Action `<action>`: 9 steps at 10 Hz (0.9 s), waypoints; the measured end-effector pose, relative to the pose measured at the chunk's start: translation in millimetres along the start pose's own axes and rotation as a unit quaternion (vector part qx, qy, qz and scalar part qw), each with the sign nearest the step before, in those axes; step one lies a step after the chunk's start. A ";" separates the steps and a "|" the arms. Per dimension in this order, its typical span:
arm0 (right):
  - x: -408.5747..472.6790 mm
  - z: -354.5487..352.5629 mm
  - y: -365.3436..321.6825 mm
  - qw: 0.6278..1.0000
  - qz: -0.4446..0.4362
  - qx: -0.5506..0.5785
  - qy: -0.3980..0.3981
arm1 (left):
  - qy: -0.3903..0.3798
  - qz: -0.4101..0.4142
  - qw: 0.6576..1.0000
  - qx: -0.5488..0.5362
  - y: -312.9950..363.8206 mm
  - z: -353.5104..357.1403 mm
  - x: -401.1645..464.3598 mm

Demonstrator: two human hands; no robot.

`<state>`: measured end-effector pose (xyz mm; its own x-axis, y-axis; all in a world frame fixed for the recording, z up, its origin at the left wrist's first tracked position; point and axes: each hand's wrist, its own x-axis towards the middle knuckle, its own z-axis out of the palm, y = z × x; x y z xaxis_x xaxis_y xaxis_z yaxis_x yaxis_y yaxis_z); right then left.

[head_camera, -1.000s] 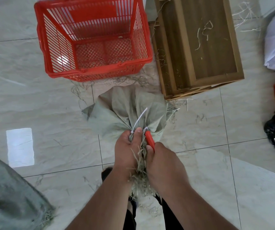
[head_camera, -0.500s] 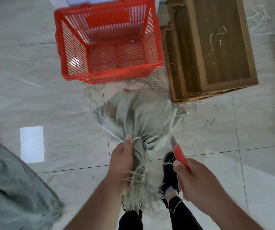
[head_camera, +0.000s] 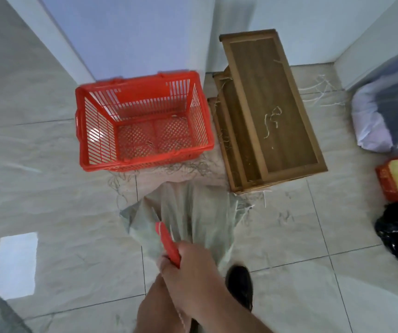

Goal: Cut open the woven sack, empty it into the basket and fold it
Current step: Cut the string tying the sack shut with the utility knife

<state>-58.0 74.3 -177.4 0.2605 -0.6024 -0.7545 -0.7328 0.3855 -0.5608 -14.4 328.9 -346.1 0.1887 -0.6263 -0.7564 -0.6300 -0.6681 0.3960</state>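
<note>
The right hand [head_camera: 193,267], its grip clenched on the red utility knife [head_camera: 166,243], overlaps the woven sack [head_camera: 193,212]; left grip hidden, cannot tell. Best lift the sack's neck toward the far red basket [head_camera: 142,162], blade pointed away.

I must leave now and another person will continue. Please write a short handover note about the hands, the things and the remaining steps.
Right hand: holds the red cutter over the sack's neck.
Left hand: mostly hidden under the right; seems to grip the neck, not certain.
Woven sack: on the floor, between the feet and the red basket.
Basket: nearly empty, only a few strands.
Done: whether the sack is cut open cannot be seen.
Left: empty it into the basket, fold it.
</note>
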 end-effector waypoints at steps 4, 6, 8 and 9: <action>-3.9 -30.6 18.5 0.992 0.022 -0.091 0.088 | 0.105 -0.038 0.993 0.034 144.7 -153.7 26.1; -20.7 -85.9 4.9 0.948 0.002 0.062 0.313 | 0.129 -0.106 0.984 -0.070 153.5 -172.3 25.3; -46.4 -158.0 -49.7 0.930 -0.026 0.198 0.309 | 0.090 -0.161 0.963 -0.197 150.1 -189.0 34.8; -27.9 -221.2 -83.4 0.864 -0.075 0.242 0.436 | 0.071 -0.177 0.959 -0.210 155.7 -196.6 31.1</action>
<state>-143.2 -95.6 -34.1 -0.3978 -0.8867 -0.2356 -0.3287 0.3775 -0.8657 41.5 126.4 -205.6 0.4540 -0.3596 -0.8152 -0.1542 -0.9328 0.3257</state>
